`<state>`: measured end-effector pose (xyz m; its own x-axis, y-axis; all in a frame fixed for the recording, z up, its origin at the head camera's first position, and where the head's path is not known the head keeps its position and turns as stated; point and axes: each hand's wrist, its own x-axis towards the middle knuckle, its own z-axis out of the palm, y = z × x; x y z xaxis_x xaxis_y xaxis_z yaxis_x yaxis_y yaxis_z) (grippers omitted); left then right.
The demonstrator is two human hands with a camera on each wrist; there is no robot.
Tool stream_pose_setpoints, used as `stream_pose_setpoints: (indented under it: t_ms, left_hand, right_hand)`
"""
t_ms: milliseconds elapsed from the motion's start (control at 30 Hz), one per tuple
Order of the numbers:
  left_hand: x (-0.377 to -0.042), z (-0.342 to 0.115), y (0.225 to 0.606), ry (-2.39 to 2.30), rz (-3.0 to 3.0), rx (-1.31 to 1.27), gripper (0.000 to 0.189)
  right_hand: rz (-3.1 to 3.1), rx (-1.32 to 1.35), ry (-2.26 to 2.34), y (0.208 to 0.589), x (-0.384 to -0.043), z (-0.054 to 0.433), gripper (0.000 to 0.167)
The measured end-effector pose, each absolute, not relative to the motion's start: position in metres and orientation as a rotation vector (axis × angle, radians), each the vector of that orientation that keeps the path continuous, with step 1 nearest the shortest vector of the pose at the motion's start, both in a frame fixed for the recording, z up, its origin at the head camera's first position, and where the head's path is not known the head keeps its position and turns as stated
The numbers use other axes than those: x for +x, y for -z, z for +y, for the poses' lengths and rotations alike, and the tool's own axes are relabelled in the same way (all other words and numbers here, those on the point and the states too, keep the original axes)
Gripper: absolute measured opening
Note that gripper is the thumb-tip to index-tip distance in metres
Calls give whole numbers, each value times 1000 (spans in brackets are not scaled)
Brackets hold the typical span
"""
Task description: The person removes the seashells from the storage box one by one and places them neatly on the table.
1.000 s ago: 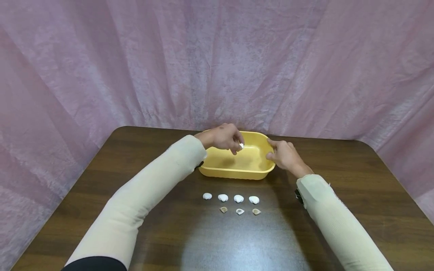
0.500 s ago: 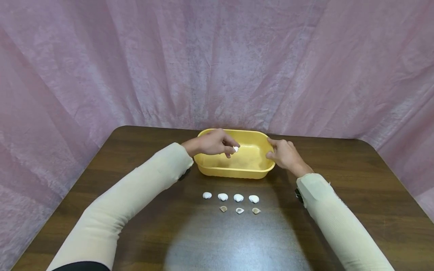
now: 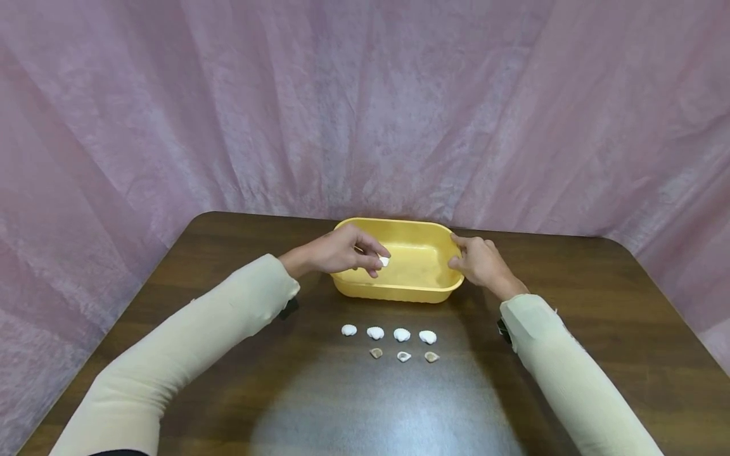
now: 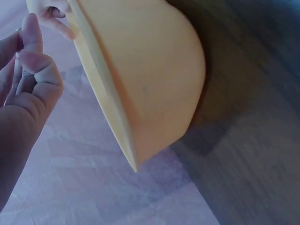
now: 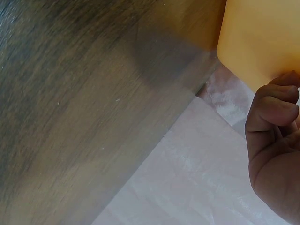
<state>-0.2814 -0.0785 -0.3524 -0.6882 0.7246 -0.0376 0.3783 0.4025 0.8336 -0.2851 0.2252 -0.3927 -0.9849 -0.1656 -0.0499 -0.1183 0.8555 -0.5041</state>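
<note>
Between thumb and fingertips, my left hand (image 3: 342, 251) pinches a small white seashell (image 3: 384, 261) over the left part of a yellow plastic basin (image 3: 393, 294). In the left wrist view those fingertips come together beside the basin's rim, and the shell is mostly hidden. My right hand (image 3: 483, 265) grips the basin's right end, thumb inside the rim. The right wrist view has its curled fingers (image 5: 276, 112) against the outer wall. In front of the basin lie a row of several white ribbed seashells (image 3: 402, 334) and a nearer row of three smaller shells (image 3: 403, 356).
The basin stands near the back edge of a dark wooden table (image 3: 570, 304). A pink velvet curtain (image 3: 365, 114) hangs right behind that edge. Both forearms, in cream sleeves (image 3: 228, 310), reach in from either side of the shells.
My left hand has moved left and towards me, from over the basin's middle to its left part, still pinching the shell. The right hand and the shells on the table stay put.
</note>
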Motion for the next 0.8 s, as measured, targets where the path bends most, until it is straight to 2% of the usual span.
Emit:
stream_pose_setpoints:
  t_ms: [167,567,800]
  left_hand:
    - [-274,-87,356,-1229,2228,976,26]
    - [-247,-101,365,-1264,2155,822,28]
    - [-231,-108,381,-1278,2084,852,27]
  right_hand:
    - [2932,-226,806,394,-285,226,64]
    - [2950,-229,799,394,-286,225,63]
    - [2958,-229,778,394,-288,225,63]
